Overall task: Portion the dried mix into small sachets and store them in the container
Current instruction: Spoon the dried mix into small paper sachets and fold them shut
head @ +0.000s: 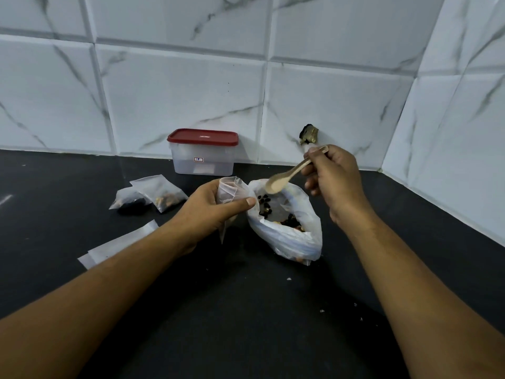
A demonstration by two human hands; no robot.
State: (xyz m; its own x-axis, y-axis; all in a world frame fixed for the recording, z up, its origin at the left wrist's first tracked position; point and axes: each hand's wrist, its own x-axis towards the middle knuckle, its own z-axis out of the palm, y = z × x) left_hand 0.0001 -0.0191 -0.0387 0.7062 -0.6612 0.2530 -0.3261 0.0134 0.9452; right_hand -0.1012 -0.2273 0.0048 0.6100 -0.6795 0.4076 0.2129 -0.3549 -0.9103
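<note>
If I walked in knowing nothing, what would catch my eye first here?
The two hands at centre: the left hand holds a small sachet open, the right hand holds a spoon over an open bag of dried mix. Behind, a red-lidded container stands shut against the wall, two filled sachets lying before it.

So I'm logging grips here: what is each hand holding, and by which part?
Left hand holds an open small translucent sachet around its middle. Right hand pinches a pale wooden spoon by its handle end.
</note>
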